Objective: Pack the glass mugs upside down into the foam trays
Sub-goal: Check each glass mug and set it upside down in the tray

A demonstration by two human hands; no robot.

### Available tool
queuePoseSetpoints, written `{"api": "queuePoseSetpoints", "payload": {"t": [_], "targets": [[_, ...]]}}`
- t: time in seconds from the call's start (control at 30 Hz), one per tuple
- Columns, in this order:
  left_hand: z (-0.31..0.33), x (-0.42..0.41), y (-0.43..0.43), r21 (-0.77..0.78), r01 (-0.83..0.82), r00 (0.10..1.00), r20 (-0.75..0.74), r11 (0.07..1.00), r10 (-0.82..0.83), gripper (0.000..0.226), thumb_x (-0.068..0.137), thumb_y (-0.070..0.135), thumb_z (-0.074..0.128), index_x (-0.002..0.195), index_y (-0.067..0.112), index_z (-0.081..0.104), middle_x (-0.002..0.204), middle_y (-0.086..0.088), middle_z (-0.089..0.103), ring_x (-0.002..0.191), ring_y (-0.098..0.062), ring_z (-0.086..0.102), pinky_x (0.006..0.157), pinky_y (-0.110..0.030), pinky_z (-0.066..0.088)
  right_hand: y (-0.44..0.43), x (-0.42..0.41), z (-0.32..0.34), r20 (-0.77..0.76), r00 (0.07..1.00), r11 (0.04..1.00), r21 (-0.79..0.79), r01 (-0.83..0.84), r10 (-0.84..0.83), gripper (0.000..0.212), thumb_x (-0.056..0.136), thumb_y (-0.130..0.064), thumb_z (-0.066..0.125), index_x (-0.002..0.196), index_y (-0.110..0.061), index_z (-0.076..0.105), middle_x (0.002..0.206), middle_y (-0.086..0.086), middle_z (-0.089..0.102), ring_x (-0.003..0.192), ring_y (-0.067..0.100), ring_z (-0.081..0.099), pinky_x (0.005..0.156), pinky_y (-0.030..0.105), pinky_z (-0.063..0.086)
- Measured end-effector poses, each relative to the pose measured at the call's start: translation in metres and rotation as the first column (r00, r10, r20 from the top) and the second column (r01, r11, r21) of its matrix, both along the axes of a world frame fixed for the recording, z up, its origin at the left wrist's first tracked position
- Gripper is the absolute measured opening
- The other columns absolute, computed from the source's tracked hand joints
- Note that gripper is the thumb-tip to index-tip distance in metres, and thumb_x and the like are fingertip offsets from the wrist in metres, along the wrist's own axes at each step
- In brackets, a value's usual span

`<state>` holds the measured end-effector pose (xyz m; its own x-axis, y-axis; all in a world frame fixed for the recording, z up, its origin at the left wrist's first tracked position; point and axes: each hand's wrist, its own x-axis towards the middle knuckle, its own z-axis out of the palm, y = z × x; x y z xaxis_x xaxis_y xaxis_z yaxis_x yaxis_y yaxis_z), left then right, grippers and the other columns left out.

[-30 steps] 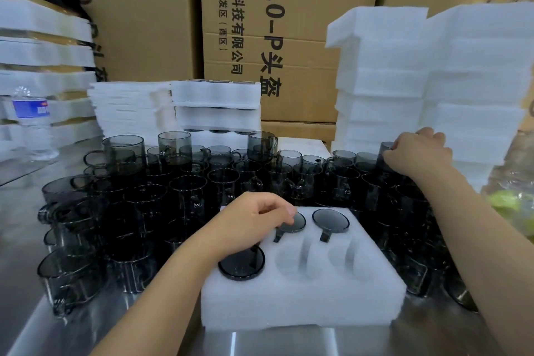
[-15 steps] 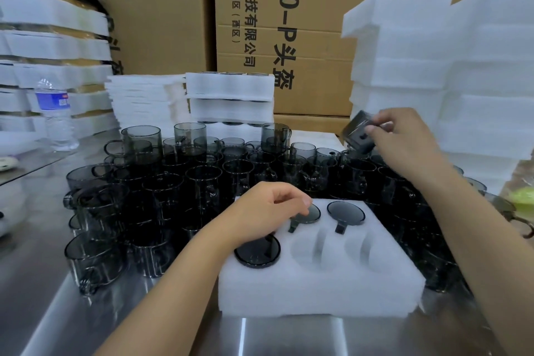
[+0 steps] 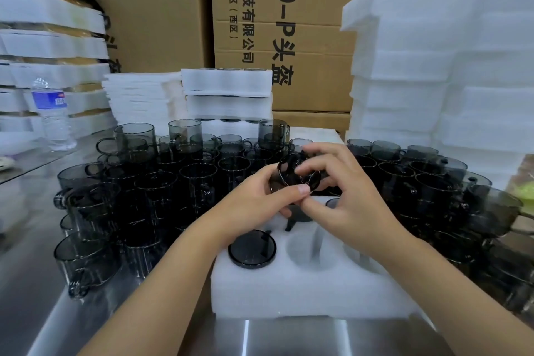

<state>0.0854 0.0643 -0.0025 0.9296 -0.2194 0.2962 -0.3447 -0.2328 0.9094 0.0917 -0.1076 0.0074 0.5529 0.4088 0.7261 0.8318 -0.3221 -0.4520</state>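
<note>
Head view. Both hands meet above the back of the tray [image 3: 303,292] and hold one mug [image 3: 289,173] between them, clear of the foam. The left hand [image 3: 254,199] curls its fingers round the mug's side, thumb on top. The right hand [image 3: 349,205] has its fingers bent over the mug's near edge, pinching it. The mug is tilted, and which way it faces is unclear. The tray lies on the steel table [image 3: 289,338], directly before the person. A packed mug [image 3: 252,250] sits base-up in the front-left pocket; the front-middle pocket [image 3: 306,246] beside it is open. More dark bases show under the hands in the back row. Loose mugs [image 3: 173,182] crowd the table left, behind and right of the tray. Foam stacks [image 3: 433,66] rise at right, cartons [image 3: 303,23] behind, and a bottle [image 3: 53,115] stands far left.
</note>
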Motion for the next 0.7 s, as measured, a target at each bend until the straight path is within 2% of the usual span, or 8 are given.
{"api": "queuePoseSetpoints", "payload": {"t": [0.13,0.3,0.37,0.43,0.5,0.6,0.7], "targets": [[0.000,-0.002,0.000,-0.045,0.043,0.999,0.001,0.998,-0.043,0.032,0.065,0.054,0.069,0.095,0.055,0.058,0.084,0.019,0.070,0.072,0.002,0.066,0.057,-0.007,0.044,-0.001,0.002,0.000,-0.026,0.999,1.000,-0.012,0.018,-0.019,0.057,0.070,-0.020,0.064,0.117,-0.044,0.043,0.118,-0.024,0.045,0.111,-0.004,0.045,0.079,0.008,0.041],[0.000,-0.004,0.001,-0.064,0.059,0.998,0.019,0.996,-0.058,0.036,0.074,0.038,0.069,0.108,0.044,0.057,0.095,0.009,0.070,0.075,0.004,0.065,0.059,-0.006,0.045,-0.001,0.004,-0.004,-0.034,0.999,0.999,-0.041,-0.021,0.020,0.061,0.070,-0.023,0.067,0.126,-0.029,0.045,0.124,-0.013,0.044,0.112,-0.006,0.045,0.082,0.005,0.039],[0.000,-0.005,0.001,-0.065,0.067,0.998,0.021,0.996,-0.066,0.043,0.073,0.039,0.071,0.113,0.042,0.056,0.099,0.006,0.070,0.080,-0.001,0.067,0.063,-0.008,0.046,-0.002,0.004,-0.004,-0.020,1.000,0.999,-0.033,-0.019,0.019,0.062,0.069,-0.028,0.069,0.125,-0.034,0.043,0.126,-0.014,0.041,0.113,-0.008,0.043,0.083,0.006,0.039],[-0.001,-0.004,0.002,-0.073,0.073,0.997,0.030,0.995,-0.071,0.059,0.071,0.037,0.074,0.125,0.039,0.051,0.110,0.007,0.069,0.097,-0.007,0.067,0.076,-0.015,0.051,-0.004,0.006,-0.003,-0.019,1.000,0.999,-0.035,-0.001,0.001,0.065,0.069,-0.028,0.071,0.124,-0.042,0.038,0.128,-0.015,0.037,0.112,-0.007,0.042,0.085,0.009,0.040],[-0.003,-0.002,0.004,-0.085,0.070,0.997,0.039,0.994,-0.067,0.079,0.069,0.032,0.078,0.139,0.033,0.040,0.116,0.011,0.067,0.110,-0.007,0.063,0.090,-0.023,0.051,-0.006,0.007,-0.004,-0.036,0.999,0.999,-0.044,0.013,-0.015,0.068,0.069,-0.029,0.073,0.124,-0.047,0.036,0.128,-0.020,0.033,0.109,-0.006,0.044,0.083,0.010,0.041],[-0.004,-0.002,0.005,-0.071,0.079,0.996,0.046,0.994,-0.075,0.093,0.062,0.036,0.080,0.142,0.033,0.034,0.118,0.006,0.067,0.112,-0.006,0.061,0.092,-0.025,0.050,-0.007,0.010,-0.005,-0.047,0.998,0.998,-0.062,0.027,-0.030,0.071,0.070,-0.030,0.077,0.123,-0.050,0.034,0.126,-0.023,0.033,0.107,-0.004,0.045,0.082,0.008,0.039],[-0.003,-0.002,0.006,-0.074,0.084,0.996,0.042,0.994,-0.081,0.088,0.062,0.037,0.078,0.140,0.034,0.038,0.118,0.003,0.066,0.109,-0.007,0.063,0.085,-0.024,0.051,-0.007,0.010,-0.005,-0.053,0.998,0.998,-0.058,0.032,-0.035,0.072,0.071,-0.027,0.079,0.123,-0.050,0.034,0.122,-0.021,0.042,0.108,-0.002,0.047,0.082,0.006,0.037]]}}
